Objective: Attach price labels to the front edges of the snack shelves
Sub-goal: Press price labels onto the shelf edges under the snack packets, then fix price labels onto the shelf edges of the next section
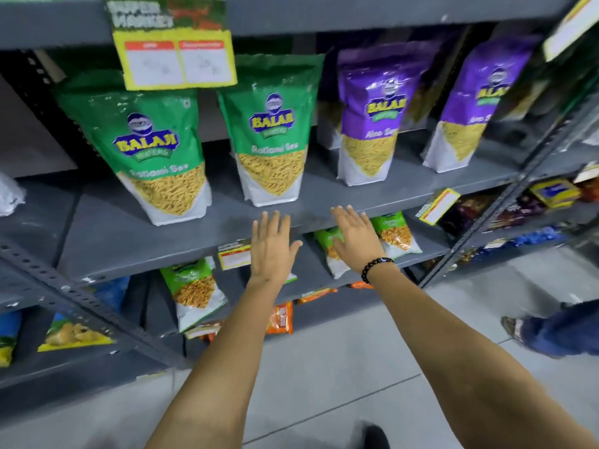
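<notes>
My left hand point(271, 246) and my right hand point(355, 233) are both stretched out flat, fingers apart, holding nothing, over the front edge of the grey middle shelf point(139, 254). A yellow price label point(234, 256) hangs on that edge just left of my left hand. Another label point(438, 205) sticks out at an angle from the same edge further right. A large yellow-and-green label point(175, 47) hangs from the top shelf point(356, 14). Green snack bags point(158, 150) and purple snack bags point(372, 115) stand on the middle shelf.
Lower shelves hold small green bags point(194, 290) and orange packets point(281, 319). A slotted grey upright point(81, 296) crosses at the left, another upright point(505, 196) at the right. Another person's leg and sandal point(551, 328) stand on the tiled floor at the right.
</notes>
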Demonstrator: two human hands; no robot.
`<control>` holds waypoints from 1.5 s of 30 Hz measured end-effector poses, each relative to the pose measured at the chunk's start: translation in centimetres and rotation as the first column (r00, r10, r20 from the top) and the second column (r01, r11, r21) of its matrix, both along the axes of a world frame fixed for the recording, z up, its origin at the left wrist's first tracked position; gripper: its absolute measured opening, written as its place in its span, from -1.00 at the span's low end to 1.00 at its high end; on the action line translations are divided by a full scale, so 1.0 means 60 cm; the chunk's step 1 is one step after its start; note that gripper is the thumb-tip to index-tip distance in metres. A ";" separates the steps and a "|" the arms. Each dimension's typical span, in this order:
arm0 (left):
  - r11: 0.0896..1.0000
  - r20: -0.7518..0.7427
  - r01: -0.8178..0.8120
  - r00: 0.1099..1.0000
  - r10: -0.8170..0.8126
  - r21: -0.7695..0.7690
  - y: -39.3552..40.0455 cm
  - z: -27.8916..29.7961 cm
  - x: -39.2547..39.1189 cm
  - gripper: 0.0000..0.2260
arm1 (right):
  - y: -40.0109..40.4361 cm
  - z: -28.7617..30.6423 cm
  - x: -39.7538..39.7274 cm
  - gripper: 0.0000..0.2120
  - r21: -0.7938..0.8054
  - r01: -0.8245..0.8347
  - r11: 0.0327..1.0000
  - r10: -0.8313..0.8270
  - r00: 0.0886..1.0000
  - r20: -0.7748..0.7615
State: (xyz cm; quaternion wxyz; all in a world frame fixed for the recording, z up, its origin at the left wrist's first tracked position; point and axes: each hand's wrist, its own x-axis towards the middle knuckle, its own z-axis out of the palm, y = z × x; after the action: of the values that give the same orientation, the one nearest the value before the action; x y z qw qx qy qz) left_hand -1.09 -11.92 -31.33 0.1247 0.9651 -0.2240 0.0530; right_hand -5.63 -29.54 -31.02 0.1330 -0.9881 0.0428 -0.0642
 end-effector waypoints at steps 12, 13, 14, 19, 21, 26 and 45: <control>0.993 -0.077 0.115 0.990 -0.117 -0.037 -0.410 -0.024 -0.059 -0.68 | -0.418 0.036 -0.046 -0.55 -0.213 0.059 0.975 -0.076 0.994 -0.075; 0.996 -0.086 0.087 0.992 -0.089 -0.032 -0.437 -0.028 -0.059 -0.67 | -0.445 0.035 -0.041 -0.55 -0.224 0.030 0.974 -0.052 0.994 -0.092; 0.998 -0.096 0.057 0.994 -0.060 -0.030 -0.461 -0.031 -0.060 -0.67 | -0.468 0.034 -0.036 -0.56 -0.234 -0.001 0.972 -0.025 0.994 -0.110; 0.999 -0.126 -0.042 0.991 0.041 -0.004 -0.545 -0.049 -0.062 -0.67 | -0.542 0.024 0.001 -0.59 -0.213 -0.098 0.972 0.062 0.984 -0.169; 0.997 -0.107 -0.074 0.991 0.074 0.002 -0.570 -0.056 -0.052 -0.72 | -0.558 0.024 0.023 -0.59 -0.168 -0.118 0.979 0.092 0.984 -0.152; 0.986 -0.100 -0.169 0.981 0.167 -0.014 -0.606 -0.076 -0.024 -0.77 | -0.576 0.016 0.059 -0.67 -0.029 -0.213 0.977 0.207 0.970 -0.125; 0.965 -0.092 -0.194 0.979 0.180 -0.177 -0.601 -0.076 -0.026 -0.88 | -0.596 0.002 0.065 -0.81 0.230 -0.226 0.947 0.271 0.944 -0.187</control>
State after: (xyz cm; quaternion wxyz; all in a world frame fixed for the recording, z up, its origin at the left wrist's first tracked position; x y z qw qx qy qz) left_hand -2.65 -48.00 -35.91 0.2166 0.9675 -0.1209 0.0487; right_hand -1.74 -65.30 -30.89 0.2360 -0.9675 -0.0621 0.0658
